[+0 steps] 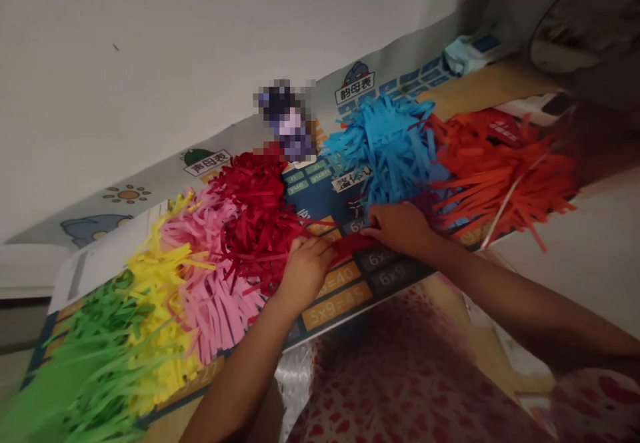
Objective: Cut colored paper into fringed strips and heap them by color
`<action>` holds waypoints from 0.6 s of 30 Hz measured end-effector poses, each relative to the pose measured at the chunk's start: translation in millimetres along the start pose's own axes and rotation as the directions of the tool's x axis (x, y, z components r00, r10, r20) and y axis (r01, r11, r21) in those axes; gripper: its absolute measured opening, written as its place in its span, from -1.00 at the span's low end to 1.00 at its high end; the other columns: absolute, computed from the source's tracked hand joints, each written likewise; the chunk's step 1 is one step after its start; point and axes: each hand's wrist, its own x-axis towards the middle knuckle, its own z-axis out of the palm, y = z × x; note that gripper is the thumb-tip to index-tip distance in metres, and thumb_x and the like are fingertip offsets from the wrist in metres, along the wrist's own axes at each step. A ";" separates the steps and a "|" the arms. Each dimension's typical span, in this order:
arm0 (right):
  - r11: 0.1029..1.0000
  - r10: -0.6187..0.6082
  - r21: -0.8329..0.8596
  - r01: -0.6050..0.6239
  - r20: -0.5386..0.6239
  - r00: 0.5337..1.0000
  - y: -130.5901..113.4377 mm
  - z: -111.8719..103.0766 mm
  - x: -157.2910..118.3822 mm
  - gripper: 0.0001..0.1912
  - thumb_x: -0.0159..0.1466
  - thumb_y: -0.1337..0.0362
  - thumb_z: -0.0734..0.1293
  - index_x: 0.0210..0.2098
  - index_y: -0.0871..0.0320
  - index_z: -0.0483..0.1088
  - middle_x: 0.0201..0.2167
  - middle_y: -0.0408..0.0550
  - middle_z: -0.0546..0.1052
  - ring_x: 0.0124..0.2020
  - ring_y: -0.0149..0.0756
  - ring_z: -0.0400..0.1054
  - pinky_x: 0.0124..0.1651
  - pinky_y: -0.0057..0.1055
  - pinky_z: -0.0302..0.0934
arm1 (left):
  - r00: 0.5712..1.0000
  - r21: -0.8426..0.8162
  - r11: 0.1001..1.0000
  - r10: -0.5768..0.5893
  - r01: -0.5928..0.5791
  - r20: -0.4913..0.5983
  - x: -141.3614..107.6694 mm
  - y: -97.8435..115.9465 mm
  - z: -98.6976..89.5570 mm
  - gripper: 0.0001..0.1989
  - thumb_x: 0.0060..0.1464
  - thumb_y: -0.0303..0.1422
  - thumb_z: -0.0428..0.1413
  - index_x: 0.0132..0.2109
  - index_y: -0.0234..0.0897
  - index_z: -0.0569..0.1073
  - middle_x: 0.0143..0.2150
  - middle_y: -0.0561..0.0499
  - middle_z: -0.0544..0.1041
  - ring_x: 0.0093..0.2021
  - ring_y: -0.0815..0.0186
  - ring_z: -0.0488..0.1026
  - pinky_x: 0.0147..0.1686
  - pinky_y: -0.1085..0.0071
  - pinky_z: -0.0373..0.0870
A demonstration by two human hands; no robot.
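A strip of dark red paper (350, 247) stretches low over the desk mat between my two hands. My left hand (311, 264) is closed on its left end, beside a heap of crimson shredded paper (260, 223). With curled fingers, my right hand (400, 228) pinches the other end. Just beyond that hand lies a pile of blue paper fringe (395, 143). Orange-red fringe (505, 176) spreads to its right, partly smeared by motion. The undersides of my fingers are hidden.
Pink (220, 309), yellow (165, 329) and green fringe (95, 356) lie in bunches along the left. The printed mat (330, 296) covers the desk, its front edge near my lap. A pixelated object (287, 123) stands by the wall. A light blue cloth (465, 55) sits far right.
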 end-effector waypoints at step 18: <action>0.820 -0.562 -0.078 0.567 -0.297 0.772 22.6 1.4 -21.9 -0.80 0.34 0.32 0.26 -0.33 0.10 0.52 -0.31 -0.10 0.58 -0.12 -0.20 0.33 0.07 -0.13 -0.12 | 1.000 0.072 0.997 -0.001 0.001 -0.001 -1.1 11.8 -12.1 -0.72 -0.03 -0.44 0.10 -0.11 -0.26 0.49 -0.02 -0.10 0.56 0.00 0.12 0.45 0.13 0.06 0.09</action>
